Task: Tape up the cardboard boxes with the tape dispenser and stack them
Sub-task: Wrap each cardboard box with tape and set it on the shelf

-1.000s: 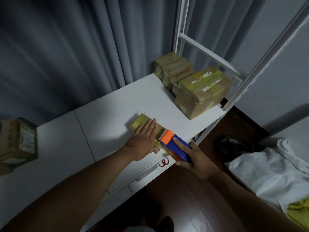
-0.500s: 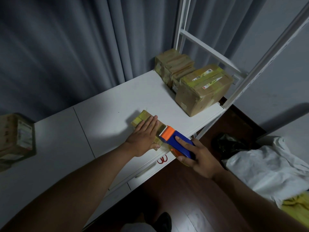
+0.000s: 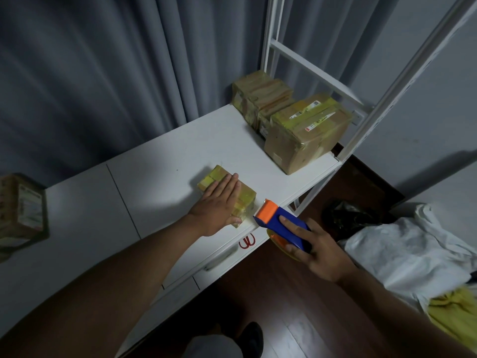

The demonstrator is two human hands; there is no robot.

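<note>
A small flat cardboard box (image 3: 245, 196) covered in yellowish tape lies on the white desk (image 3: 160, 182) near its front edge. My left hand (image 3: 219, 205) presses flat on top of it with straight fingers. My right hand (image 3: 317, 250) grips a blue and orange tape dispenser (image 3: 280, 223) just off the box's right end, over the desk edge. A strip of clear tape appears to run from the dispenser's orange head to the box.
A large taped box (image 3: 304, 133) and smaller taped boxes (image 3: 260, 99) stand at the desk's back right beside a white shelf frame (image 3: 361, 120). Another box (image 3: 20, 215) sits at far left. Red scissors (image 3: 247, 241) mark the drawer front. White and yellow cloth (image 3: 413, 257) lies to the right.
My right hand has pulled the tape dispenser away from the box, rightward past the desk edge. My left hand has stayed pressed on the box.
</note>
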